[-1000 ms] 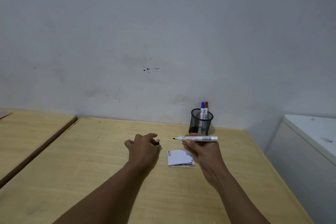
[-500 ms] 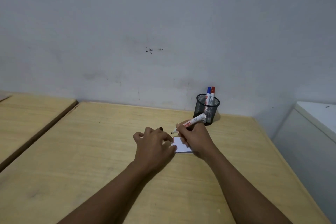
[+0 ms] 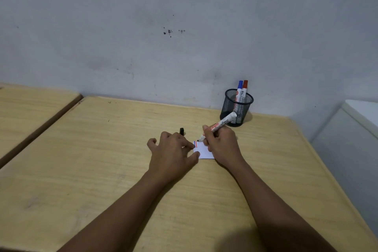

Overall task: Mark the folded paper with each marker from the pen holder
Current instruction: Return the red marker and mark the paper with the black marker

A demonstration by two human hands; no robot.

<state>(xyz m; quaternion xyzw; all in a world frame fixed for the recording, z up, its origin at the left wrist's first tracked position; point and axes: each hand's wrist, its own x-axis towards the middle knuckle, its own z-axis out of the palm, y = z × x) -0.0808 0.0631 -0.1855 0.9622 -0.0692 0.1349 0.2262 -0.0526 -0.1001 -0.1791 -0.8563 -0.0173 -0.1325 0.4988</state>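
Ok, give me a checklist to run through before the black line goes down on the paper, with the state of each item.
1. Folded paper pinned flat: ok, the left hand presses its left edge onto the table.
2. Marker gripped: ok, held in the right hand.
3. Marker uncapped: ok, dark tip bare; the black cap stands beyond the left hand.
4. Tip on the paper: cannot tell, it sits at the top-left corner.
5. Room beside the blue and red lines: ok, white paper to their right.
6. Other markers back in the pen holder: ok, the blue marker and red marker stand inside.
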